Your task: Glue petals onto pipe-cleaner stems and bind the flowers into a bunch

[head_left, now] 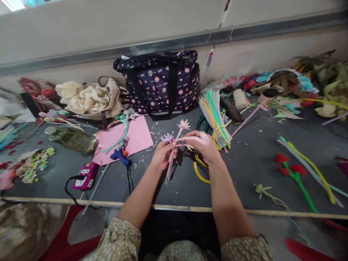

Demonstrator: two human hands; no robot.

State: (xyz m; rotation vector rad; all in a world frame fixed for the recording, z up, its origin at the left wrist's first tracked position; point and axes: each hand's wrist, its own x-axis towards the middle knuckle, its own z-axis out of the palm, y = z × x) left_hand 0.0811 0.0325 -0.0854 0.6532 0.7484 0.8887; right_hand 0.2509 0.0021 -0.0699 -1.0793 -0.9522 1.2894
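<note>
Above the table's middle, my left hand (164, 154) pinches the crossed stems of pipe-cleaner flowers. A purple flower (168, 137) stands just over its fingertips, and a pale pink flower (183, 125) rises a little to the right. Pinkish stems (170, 165) hang below the fingers. My right hand (202, 145) is closed on a pale pink pipe cleaner (194, 139) that reaches toward the stems. Beneath the right fingers a cream flower is partly hidden. Yellow-handled scissors (200, 173) lie under my right hand, partly covered.
A dark patterned bag (163, 85) stands behind, with a pipe-cleaner bundle (214, 116) to its right. On the left are a blue glue gun (121, 155), pink sheet (141, 136), bottle (72, 139) and purple box with a cord (85, 175). Red flowers (297, 169) lie right.
</note>
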